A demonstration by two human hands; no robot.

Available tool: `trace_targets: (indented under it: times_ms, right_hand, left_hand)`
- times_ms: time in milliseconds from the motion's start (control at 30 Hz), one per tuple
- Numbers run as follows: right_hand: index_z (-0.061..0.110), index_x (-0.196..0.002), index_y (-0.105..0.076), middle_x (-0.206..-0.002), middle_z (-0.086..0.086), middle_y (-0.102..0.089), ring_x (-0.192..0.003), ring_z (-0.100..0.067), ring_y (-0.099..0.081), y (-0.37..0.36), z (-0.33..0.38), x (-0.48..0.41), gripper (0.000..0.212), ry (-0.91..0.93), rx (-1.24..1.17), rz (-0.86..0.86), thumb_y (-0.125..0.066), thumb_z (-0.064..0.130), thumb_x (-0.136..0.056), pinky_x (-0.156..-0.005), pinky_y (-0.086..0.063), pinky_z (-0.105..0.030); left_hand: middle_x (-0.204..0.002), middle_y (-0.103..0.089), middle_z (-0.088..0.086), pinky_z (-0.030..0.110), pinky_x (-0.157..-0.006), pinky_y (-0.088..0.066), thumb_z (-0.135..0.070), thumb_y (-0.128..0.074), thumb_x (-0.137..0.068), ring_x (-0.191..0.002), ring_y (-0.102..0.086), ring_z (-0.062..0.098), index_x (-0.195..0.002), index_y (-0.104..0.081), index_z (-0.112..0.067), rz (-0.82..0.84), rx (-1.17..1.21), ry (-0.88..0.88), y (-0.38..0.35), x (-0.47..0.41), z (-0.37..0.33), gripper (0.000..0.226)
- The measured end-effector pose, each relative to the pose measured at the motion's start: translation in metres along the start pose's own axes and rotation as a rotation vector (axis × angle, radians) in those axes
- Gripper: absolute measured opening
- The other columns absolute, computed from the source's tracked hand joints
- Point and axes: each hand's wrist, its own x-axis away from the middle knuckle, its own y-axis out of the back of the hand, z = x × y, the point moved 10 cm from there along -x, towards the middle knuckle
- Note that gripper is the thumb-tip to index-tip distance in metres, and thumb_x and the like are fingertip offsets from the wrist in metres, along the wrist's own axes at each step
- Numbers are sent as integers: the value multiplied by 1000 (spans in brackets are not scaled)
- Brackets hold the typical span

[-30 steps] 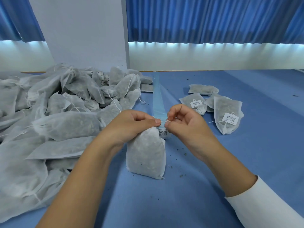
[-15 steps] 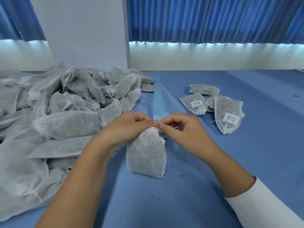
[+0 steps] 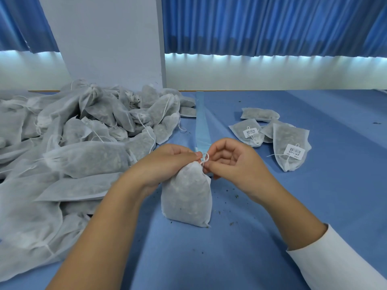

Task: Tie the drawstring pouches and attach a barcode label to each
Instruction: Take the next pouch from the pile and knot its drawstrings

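Observation:
A filled white drawstring pouch [image 3: 186, 197] stands upright on the blue table [image 3: 230, 248] in front of me. My left hand [image 3: 165, 164] grips its gathered neck. My right hand [image 3: 234, 162] pinches the white drawstring [image 3: 205, 158], which forms a small loop just above the neck between both hands. A barcode label lies behind my hands and is hidden now. The blue label backing strip [image 3: 201, 124] runs away from my hands toward the wall.
A large heap of untied white pouches [image 3: 79, 143] covers the left of the table. Several finished pouches with barcode labels [image 3: 289, 147] lie at the right. Dark crumbs are scattered on the cloth near the pouch. A white pillar and blue curtains stand behind.
My right hand has drawn closer to the left and turned, and a small loop of drawstring now shows above the pouch neck. The label beside the pouch is no longer visible.

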Motion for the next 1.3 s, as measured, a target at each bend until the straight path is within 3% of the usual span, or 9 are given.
trace_targets:
  times_ms: [167,367,567,733,900,1033,1133,1200,1300]
  right_hand:
    - [13,-92,-62,-77,-4,-69,-73,-16,-66,0,5,1,18,28,-22,-3,-59,6,-76,-56,-51,-27]
    - [12,-93,-61,-73,2,-71,-69,-13,-65,4,5,2,14,68,2,-61,-73,13,-85,-52,-53,-27]
    - [16,-90,-61,-80,-3,-70,-72,-15,-66,5,3,1,21,75,19,-35,-70,-1,-84,-54,-53,-27]
    - [15,-88,-65,-81,1,-68,-73,-15,-65,0,9,2,22,135,33,6,-73,-3,-79,-53,-54,-29]
    - [21,-86,-76,-81,-3,-71,-75,-15,-66,1,15,2,26,206,64,-36,-75,-4,-78,-59,-57,-30]
    - [14,-87,-78,-86,-3,-73,-78,-19,-71,5,19,4,16,268,122,-92,-78,2,-78,-74,-60,-36]
    - [11,-87,-77,-86,-3,-72,-78,-16,-71,5,22,5,11,301,131,-100,-76,2,-80,-72,-57,-24]
    - [8,-86,-76,-86,-4,-72,-78,-16,-71,6,20,5,10,293,115,-109,-74,0,-81,-72,-55,-21]
    - [13,-87,-75,-87,-1,-71,-81,-17,-71,9,20,4,13,296,162,-134,-73,1,-84,-77,-57,-28]
  left_hand:
    - [-60,-63,-9,22,-56,-38,-39,-67,-89,-53,-55,5,-68,-74,-23,-2,-7,-3,0,0,0,27]
    - [-68,-47,5,29,-56,-28,-49,-74,-79,-63,-42,17,-68,-71,-22,-40,-74,-26,2,0,-3,29]
    - [-52,-51,-11,24,-54,-30,-39,-68,-88,-49,-44,4,-64,-72,-26,-60,-77,-21,6,-2,-1,28]
    - [-71,-68,-4,25,-64,-40,-37,-68,-89,-64,-58,8,-83,-77,-16,9,17,-18,-1,-2,0,24]
    - [-74,-69,6,26,-62,-43,-28,-71,-86,-64,-60,14,-69,-76,-20,62,137,-20,-6,-1,-2,19]
    - [-81,-74,9,29,-75,-49,-21,-62,-94,-74,-66,17,-68,-76,-17,48,205,-21,-5,-2,-3,29]
    - [-87,-76,13,33,-84,-51,-21,-61,-95,-88,-71,24,-72,-74,-14,50,253,-17,-6,-2,-2,27]
    - [-84,-75,12,30,-82,-53,-19,-57,-97,-89,-72,25,-76,-69,-11,79,295,-23,-10,-2,-4,26]
    - [-75,-70,7,25,-69,-50,-18,-54,-99,-74,-67,20,-76,-61,-12,77,315,-24,-14,0,-6,24]
